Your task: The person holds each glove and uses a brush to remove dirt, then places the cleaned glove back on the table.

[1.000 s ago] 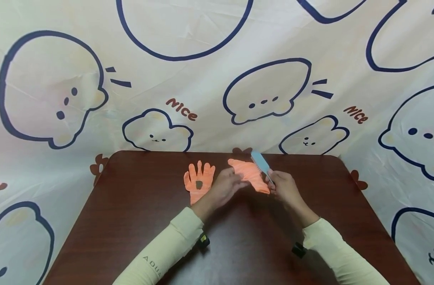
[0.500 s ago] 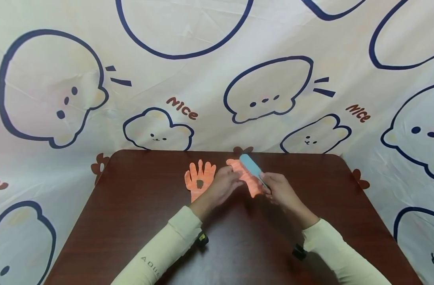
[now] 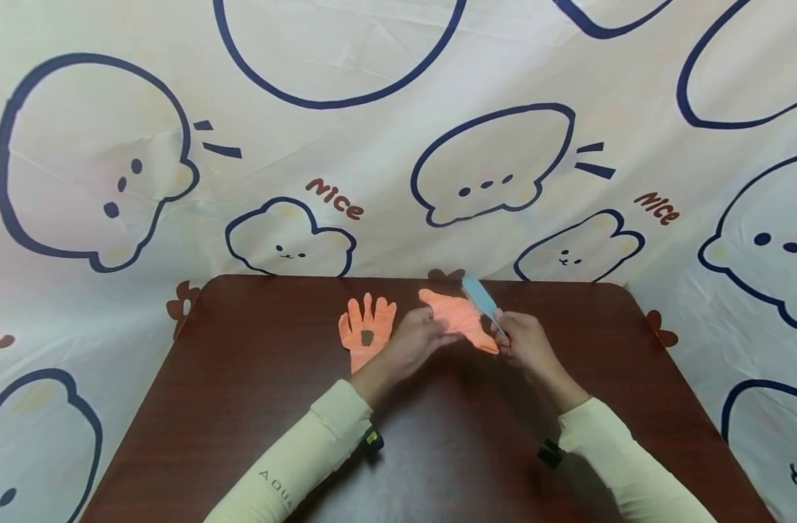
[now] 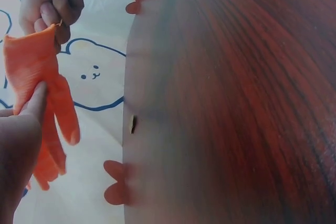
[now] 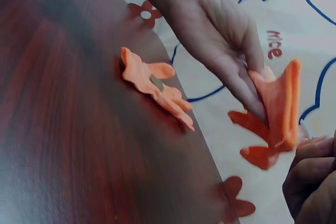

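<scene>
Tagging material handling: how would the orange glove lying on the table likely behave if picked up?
The lying glove is probably floppy: the similar held glove looks bent where the left hand pinches it. Thin-looking fabric suggests little weight, and lying nearly flat, it seems unlikely to roll.

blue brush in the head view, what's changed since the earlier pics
The right hand moved the blue brush left over the held glove, then back right to its edge. The held glove's lower end swung left and back too. Nothing was taken up or let go: the left hand still holds that glove; the other glove stayed on the table.
</scene>
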Available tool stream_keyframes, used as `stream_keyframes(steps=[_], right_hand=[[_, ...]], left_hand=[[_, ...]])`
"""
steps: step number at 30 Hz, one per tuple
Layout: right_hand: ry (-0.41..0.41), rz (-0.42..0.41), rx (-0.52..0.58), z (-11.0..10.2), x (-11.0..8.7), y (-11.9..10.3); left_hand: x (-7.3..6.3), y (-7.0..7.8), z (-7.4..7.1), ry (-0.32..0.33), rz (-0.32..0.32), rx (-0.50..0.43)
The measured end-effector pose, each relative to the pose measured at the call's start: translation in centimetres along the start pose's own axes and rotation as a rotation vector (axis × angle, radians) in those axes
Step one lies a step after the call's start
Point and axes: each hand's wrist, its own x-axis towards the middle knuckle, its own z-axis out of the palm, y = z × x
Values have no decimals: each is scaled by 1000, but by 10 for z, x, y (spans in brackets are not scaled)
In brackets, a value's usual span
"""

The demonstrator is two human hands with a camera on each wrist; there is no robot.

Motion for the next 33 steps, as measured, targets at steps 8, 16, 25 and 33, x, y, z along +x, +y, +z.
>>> stream_keyframes(steps=[8, 16, 25, 33], right_hand=[[-22, 8, 78, -7, -1, -1], [-154, -44, 67, 16, -15, -12], [-24, -13, 47, 13, -6, -4], [40, 9, 13, 0, 4, 5]], left_hand=[[-3, 4, -3, 37, 22, 8], [1, 5, 0, -1, 8, 30], [2, 6, 4, -4, 5, 36], [2, 4, 6, 3, 14, 11]])
